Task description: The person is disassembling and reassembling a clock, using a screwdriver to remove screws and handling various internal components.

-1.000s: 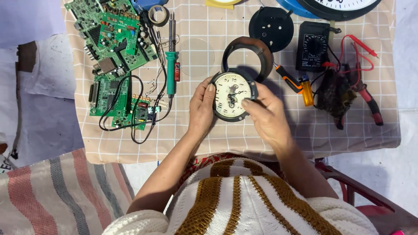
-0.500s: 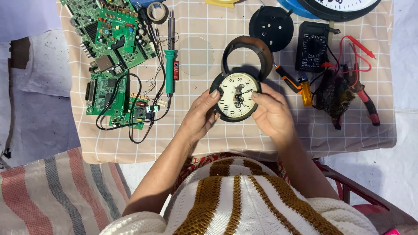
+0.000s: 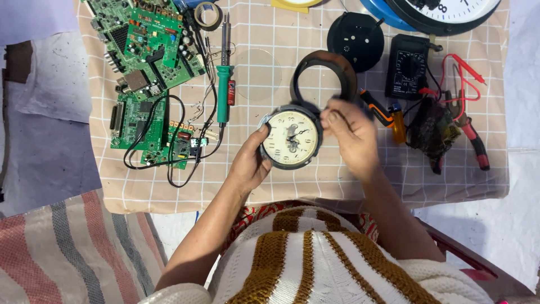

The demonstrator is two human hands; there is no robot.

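Small round clock held over the checked cloth, right hand now lifted off its face.

At the left lie two green circuit boards (image 3: pixel 149 53), looped black wires and a green-handled soldering iron (image 3: pixel 224 84), with a clear round lens (image 3: pixel 257 74) just beside it. The left hand (image 3: pixel 249 163) is closed around the left rim of the small round clock (image 3: pixel 292 138), its cream dial facing up and exposed. A second ago the right hand (image 3: pixel 351 135) rested on the dial; now it has drawn back to the clock's right edge, fingertips pinched and blurred, so I cannot tell whether they hold anything. A black bezel ring (image 3: pixel 324 76) lies just behind the clock, then an orange-handled screwdriver (image 3: pixel 382 115), a black multimeter (image 3: pixel 408 73) and red-handled pliers (image 3: pixel 472 141). Bare cloth lies below the hands, toward the table's near edge (image 3: pixel 315 200).
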